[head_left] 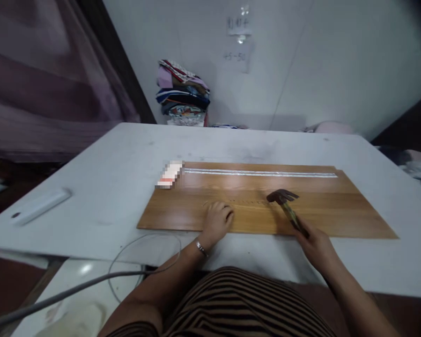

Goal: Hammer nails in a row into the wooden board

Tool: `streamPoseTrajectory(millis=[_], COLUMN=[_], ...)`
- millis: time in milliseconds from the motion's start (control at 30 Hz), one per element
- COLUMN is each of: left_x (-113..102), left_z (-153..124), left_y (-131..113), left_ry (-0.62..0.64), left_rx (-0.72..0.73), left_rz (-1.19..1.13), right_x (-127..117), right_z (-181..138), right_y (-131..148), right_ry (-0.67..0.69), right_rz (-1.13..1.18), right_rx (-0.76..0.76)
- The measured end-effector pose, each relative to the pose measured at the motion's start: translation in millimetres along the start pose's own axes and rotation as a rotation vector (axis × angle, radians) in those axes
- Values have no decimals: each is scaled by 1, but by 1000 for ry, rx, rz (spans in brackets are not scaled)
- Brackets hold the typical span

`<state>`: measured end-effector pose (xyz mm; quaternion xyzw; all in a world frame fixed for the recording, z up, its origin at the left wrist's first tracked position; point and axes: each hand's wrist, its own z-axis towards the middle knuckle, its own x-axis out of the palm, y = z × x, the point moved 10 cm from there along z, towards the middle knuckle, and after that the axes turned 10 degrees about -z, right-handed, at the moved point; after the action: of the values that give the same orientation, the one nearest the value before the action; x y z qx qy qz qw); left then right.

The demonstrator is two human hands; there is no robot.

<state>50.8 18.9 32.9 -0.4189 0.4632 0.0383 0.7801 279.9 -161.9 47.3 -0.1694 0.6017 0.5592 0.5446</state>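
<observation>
A long wooden board (336, 206) lies flat on the white table (119, 164). My right hand (313, 245) is closed round the handle of a hammer (284, 199), whose dark head hovers just over the middle of the board. My left hand (217, 220) rests on the board's near edge with its fingers curled under; whether it pinches anything is hidden. A row of tiny dark marks runs across the wood between my two hands. A thin silvery strip (259, 173) lies along the board's far side.
A small blurred packet (170, 174) sits at the board's far left corner. A white remote-like bar (40, 206) lies at the table's left edge. A grey cable (91, 281) loops below the table. Folded fabrics (182, 93) are stacked against the back wall.
</observation>
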Motion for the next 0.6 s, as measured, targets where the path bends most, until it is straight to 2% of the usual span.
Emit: streamPoseTrajectory(millis=[267,600], left_x=[2,2], left_z=[-4,-4], left_y=[2,3], left_ry=[-15,-29], left_rx=[-20,-28], left_rz=[-19,-19], right_x=[3,8], right_z=[1,1], right_y=[-16,-20], right_ry=[-33,23], right_rz=[-39,6], right_rx=[4,74])
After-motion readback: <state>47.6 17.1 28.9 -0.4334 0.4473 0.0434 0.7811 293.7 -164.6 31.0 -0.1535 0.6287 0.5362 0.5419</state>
